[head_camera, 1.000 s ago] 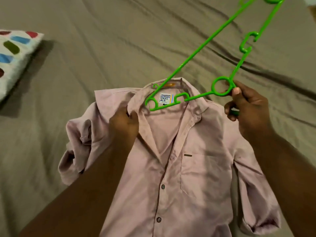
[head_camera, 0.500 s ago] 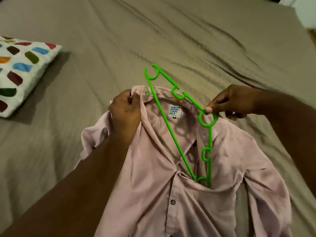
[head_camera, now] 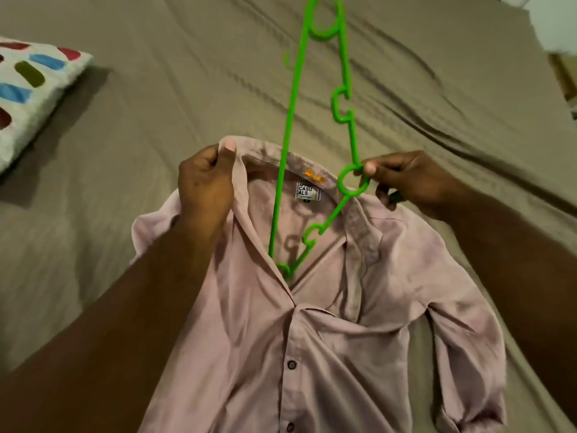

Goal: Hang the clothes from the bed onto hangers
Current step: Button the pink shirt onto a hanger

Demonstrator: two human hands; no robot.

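One pink shirt (head_camera: 327,354), two buttons (head_camera: 291,365) showing, is spread on the bed (head_camera: 156,120); its collar (head_camera: 259,151) is pinched by the left hand (head_camera: 206,189); one green hanger (head_camera: 288,132), one end tucked in the neck, is pinched at its ring by the right hand (head_camera: 406,179); one pillow (head_camera: 31,89) is seen beyond; the hanger's free end has been swung farther off since half a second ago.
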